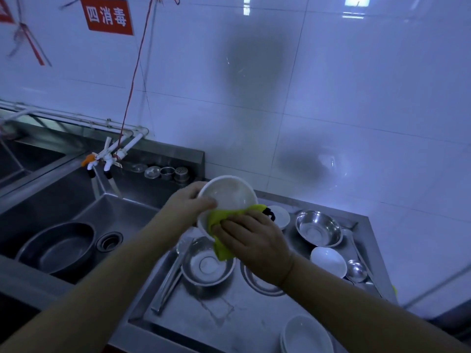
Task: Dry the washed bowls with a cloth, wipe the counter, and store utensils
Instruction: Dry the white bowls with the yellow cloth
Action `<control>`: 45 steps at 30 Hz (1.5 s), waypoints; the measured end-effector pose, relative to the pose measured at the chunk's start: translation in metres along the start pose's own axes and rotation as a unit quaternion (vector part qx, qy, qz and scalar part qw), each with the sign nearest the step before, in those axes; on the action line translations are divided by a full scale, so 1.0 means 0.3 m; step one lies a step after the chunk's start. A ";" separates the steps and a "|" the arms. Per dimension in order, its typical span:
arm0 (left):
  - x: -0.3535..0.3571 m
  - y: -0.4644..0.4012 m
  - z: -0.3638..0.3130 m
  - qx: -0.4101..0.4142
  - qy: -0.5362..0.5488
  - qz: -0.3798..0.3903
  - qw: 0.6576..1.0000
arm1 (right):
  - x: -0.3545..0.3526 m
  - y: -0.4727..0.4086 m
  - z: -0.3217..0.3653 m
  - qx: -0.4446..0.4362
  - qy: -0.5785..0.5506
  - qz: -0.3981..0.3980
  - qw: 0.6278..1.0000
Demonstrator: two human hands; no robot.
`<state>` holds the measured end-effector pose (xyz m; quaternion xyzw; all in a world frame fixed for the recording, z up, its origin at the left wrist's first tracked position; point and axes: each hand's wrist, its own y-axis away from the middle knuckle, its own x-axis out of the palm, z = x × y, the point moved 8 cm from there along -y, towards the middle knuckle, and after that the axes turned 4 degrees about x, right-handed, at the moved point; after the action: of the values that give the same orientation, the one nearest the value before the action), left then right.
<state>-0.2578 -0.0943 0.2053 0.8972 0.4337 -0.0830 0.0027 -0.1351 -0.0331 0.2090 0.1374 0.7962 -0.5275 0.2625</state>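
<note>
My left hand [190, 202] grips the rim of a white bowl [229, 193], tilted with its inside facing me, above the steel counter [229, 317]. My right hand [254, 242] holds a yellow-green cloth [221, 220] and presses it against the bowl's lower rim. Below them a steel bowl [207, 263] stands on the counter, with long steel utensils [169, 276] lying to its left. More bowls stand around: a steel one [318, 226] at the right, a white one [328, 261] turned over, a white dish [281, 216] behind my right hand, and stacked white bowls [305, 335] at the front.
A sink [122, 215] at the left holds a dark metal basin [57, 247] beside the drain [109, 242]. White taps [109, 155] hang over its back edge, near small metal strainers [167, 172]. A steel ladle [356, 270] lies at the right. A tiled wall rises behind.
</note>
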 end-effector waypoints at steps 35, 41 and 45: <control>0.038 -0.081 -0.013 0.073 -0.118 0.099 0.985 | 0.017 0.057 -0.087 -0.183 -0.001 0.065 0.981; 0.057 -0.017 0.059 0.110 0.105 -0.116 0.981 | 0.040 -0.008 -0.067 0.056 0.018 0.012 0.998; 0.043 -0.025 0.034 0.144 0.084 -0.114 0.979 | 0.067 -0.001 -0.041 0.074 -0.005 0.023 0.997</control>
<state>-0.2574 -0.0804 0.1939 0.8365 0.5157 -0.0688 -0.1721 -0.1550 -0.0232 0.2016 0.1718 0.7504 -0.5793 0.2681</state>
